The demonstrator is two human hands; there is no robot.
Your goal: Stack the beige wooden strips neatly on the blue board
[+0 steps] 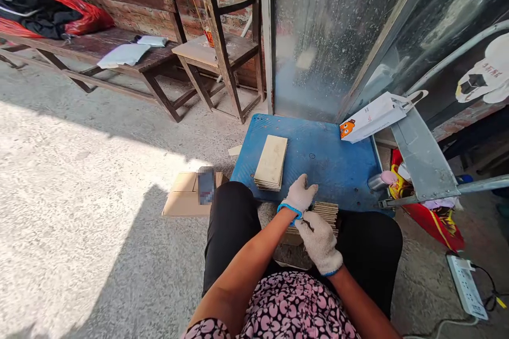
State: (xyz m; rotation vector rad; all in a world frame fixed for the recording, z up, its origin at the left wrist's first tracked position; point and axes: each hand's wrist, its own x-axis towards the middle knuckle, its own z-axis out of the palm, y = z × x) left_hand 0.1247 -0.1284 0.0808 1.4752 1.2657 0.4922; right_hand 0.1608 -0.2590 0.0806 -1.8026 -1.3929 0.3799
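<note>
Both my hands wear white knit gloves. My left hand (300,195) rests on the near edge of a blue plastic board (334,161), fingers curled, right beside a stack of thin wooden slats (328,212) at my knees. My right hand (319,241) lies over the near part of that stack and grips it. A second, neat stack of pale wooden slats (271,161) sits on the blue board to the left of my hands.
A cardboard box (186,196) stands on the concrete floor at left. A white paper bag (371,119) and a metal machine part (423,161) are at right, a power strip (466,286) lower right. Wooden benches (131,53) line the brick wall behind.
</note>
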